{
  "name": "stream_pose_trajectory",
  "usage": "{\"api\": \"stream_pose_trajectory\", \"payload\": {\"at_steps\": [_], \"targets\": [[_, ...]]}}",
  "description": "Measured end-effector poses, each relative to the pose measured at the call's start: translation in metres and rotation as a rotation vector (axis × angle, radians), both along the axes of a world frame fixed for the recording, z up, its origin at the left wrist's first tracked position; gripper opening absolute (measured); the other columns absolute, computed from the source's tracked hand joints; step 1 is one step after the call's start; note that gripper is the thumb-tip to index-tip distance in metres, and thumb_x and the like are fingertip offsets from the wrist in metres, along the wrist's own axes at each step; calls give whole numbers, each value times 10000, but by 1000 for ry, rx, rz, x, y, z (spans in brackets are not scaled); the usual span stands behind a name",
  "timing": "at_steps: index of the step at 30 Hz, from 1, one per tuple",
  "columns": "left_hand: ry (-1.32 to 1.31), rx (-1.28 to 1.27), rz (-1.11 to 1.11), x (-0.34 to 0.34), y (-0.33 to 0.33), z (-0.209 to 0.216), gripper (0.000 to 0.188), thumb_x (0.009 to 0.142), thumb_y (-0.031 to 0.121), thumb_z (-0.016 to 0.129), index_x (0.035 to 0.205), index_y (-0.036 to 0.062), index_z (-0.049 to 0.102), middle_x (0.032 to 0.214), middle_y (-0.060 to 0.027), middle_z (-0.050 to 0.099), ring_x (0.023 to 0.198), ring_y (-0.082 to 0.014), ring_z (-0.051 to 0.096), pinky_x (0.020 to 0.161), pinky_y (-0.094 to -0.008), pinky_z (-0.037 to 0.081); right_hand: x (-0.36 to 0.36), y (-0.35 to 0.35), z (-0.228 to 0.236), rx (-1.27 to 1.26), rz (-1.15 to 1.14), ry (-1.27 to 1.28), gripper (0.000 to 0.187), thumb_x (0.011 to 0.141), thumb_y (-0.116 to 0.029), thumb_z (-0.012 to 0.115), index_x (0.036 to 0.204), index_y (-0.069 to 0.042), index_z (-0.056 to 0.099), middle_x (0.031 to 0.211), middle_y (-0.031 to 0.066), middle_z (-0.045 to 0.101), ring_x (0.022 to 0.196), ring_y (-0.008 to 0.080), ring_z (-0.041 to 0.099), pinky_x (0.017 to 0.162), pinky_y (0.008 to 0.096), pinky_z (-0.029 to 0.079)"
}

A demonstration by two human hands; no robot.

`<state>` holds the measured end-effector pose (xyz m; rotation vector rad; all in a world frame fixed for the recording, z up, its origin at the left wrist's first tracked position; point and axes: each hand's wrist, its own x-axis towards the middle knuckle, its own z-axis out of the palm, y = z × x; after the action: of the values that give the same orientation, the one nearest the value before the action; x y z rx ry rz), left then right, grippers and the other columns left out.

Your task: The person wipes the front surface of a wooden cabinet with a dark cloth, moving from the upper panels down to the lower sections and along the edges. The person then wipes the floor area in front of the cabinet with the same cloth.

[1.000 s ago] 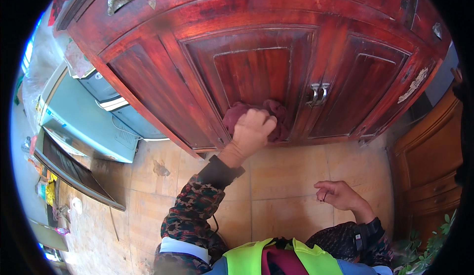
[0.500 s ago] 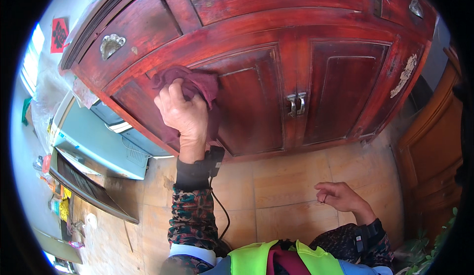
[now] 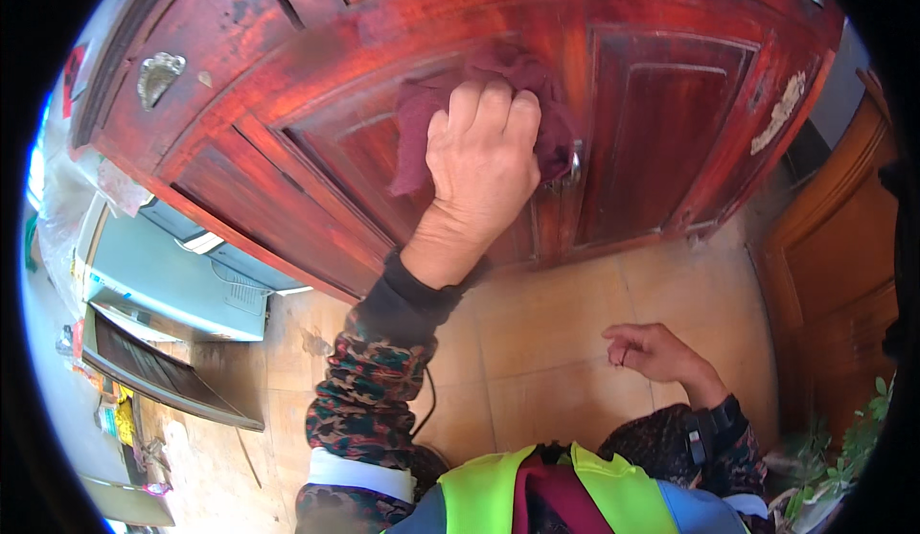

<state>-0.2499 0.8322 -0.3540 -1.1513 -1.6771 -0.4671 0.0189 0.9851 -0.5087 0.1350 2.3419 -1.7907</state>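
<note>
My left hand (image 3: 484, 156) grips a bunched maroon cloth (image 3: 417, 136) and presses it on the left door of a dark red wooden cabinet (image 3: 661, 141). The cloth lies on the door's upper right part, and its edge reaches the metal door handles (image 3: 576, 162), covering part of them. Below and to the right, my right hand (image 3: 654, 350) hangs over the floor with loosely bent fingers, a ring on one of them, and nothing held. It touches nothing.
A metal drawer pull (image 3: 159, 78) is on the cabinet's upper left. Left of the cabinet stands a pale blue appliance (image 3: 182, 271), with a dark framed panel (image 3: 172, 366) nearby. A brown wooden door panel (image 3: 839, 256) and a leafy plant (image 3: 858, 448) are at the right.
My left hand has carried the cloth rightward across the left door, from its left edge to beside the handles. The view has shifted slightly. My right hand stays nearly where it was.
</note>
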Motion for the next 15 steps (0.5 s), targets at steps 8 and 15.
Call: {"api": "stream_pose_trajectory", "payload": {"at_steps": [8,15], "targets": [[-67,-311,-141,7,-12,-117,315,628,154,663,936,90,648,839,-38,553,871,-251,532,629,-373,432,0,-11,14,45,35,8,390,885,49,547,1273,13,545,906,81,677,831,147,636,790,295,530],[-6,126,-181,20,-28,-15,409,526,20,602,922,100,670,950,-70,649,901,-276,605,755,-368,499,10,-7,14,96,54,9,350,889,-87,596,1232,-15,595,907,102,724,883,177,691,793,320,532]]}}
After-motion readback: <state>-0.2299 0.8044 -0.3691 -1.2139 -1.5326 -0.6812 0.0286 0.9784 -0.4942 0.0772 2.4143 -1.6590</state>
